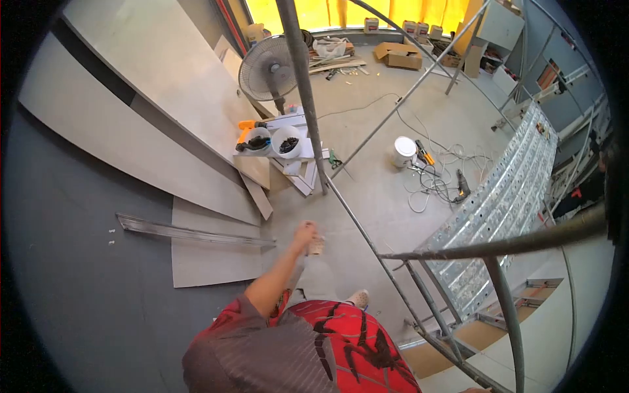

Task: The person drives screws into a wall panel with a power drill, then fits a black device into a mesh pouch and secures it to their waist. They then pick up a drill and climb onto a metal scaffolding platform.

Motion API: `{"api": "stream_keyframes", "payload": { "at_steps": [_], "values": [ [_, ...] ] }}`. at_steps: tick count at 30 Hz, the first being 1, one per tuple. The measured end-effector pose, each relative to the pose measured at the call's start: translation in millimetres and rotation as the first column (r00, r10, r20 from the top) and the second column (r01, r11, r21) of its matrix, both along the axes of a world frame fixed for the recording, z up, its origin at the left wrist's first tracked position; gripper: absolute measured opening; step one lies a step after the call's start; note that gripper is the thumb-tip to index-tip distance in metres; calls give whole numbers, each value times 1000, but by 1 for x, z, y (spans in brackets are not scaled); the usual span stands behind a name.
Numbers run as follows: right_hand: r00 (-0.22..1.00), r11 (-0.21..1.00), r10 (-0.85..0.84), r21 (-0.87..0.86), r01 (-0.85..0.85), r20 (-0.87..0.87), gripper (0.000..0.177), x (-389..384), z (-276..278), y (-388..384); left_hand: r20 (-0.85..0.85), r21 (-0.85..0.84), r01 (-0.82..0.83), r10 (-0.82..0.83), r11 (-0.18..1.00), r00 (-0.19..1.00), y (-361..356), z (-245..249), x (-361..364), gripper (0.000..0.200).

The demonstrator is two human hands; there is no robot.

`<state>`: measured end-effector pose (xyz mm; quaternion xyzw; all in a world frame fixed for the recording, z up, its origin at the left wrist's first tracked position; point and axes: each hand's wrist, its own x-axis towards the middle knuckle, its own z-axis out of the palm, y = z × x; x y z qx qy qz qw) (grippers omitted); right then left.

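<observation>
Over smooth grey concrete [373, 118], left hand [304, 234] hangs beside round steel tube [347, 209].

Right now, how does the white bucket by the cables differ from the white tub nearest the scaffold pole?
The white plastic bucket shows a plain white top; the white round tub is open, holding dark small pieces. The bucket stands on the bare concrete floor by tangled white cables; the tub rests on white boards beside a twin tub and an orange drill. Both are white, round, upright.
</observation>
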<state>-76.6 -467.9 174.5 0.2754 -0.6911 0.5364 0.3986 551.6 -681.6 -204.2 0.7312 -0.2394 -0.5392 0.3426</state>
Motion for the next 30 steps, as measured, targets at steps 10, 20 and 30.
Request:
{"api": "stream_keyframes", "payload": {
  "at_steps": [10, 20, 30],
  "values": [
    [828, 866, 460, 369, -338, -320, 51, 245, 91, -228, -188, 139, -246, 270, 959, 944, -213, -55, 227, 47],
    [914, 939, 304, -248, -239, 270, 24, 301, 106, -313, -435, 360, -330, 470, 873, 768, -308, -193, 268, 55],
    [966, 958, 220, -215, -189, 135, 13, 324, 109, -333, -45, 293, -547, 583, 784, 811, -347, -199, 268, 13]
  ]
}}
